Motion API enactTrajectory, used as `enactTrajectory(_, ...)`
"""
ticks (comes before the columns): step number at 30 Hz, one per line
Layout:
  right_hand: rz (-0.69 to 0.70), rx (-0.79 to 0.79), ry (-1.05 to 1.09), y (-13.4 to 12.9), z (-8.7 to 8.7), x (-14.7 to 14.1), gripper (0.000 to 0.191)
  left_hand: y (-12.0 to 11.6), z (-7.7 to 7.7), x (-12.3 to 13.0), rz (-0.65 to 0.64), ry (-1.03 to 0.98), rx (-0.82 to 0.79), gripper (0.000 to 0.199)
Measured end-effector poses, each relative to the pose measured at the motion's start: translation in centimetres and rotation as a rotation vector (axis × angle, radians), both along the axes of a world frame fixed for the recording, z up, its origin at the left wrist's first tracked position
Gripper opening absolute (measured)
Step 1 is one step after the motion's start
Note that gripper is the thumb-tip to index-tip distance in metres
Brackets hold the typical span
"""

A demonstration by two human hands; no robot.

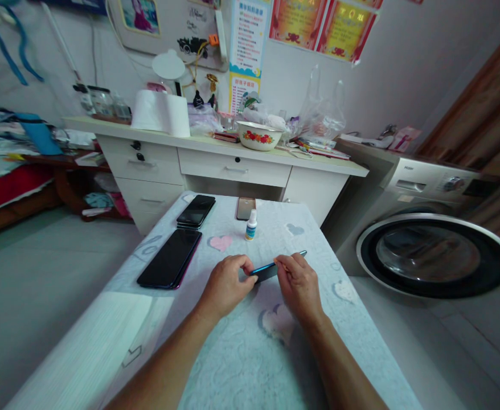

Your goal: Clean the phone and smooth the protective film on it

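"Phone [265, 273]: where, and how far along?"

"Tilted between the hands, above the cloth [228, 364]. Handling looks underway; how much is done or left, nobody can tell. Black phones [168, 261] lie flat leftmost."

"And the grips?"

"The left hand [224, 285] pinches its near end narrowly. Beyond, the bottle [250, 227] stands upright. The right hand [301, 285] holds its upper edge, fingers curled."

Both forearms reach forward, left hand [228, 283] and right hand [299, 282] pinching, fingers curled.
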State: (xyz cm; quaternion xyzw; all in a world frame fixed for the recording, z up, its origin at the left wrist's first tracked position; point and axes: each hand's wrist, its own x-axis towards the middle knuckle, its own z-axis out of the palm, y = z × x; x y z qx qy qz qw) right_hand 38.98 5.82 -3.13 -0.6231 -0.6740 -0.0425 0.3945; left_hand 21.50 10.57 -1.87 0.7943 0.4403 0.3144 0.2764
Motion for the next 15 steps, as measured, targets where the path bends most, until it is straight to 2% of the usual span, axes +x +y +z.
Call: enactTrajectory(15, -0.161, 0.062, -0.039, 0.7, -0.2, 2.2, 0.02, -0.1, -0.1, 0.0, 0.067, -0.004, -0.018, 0.005)
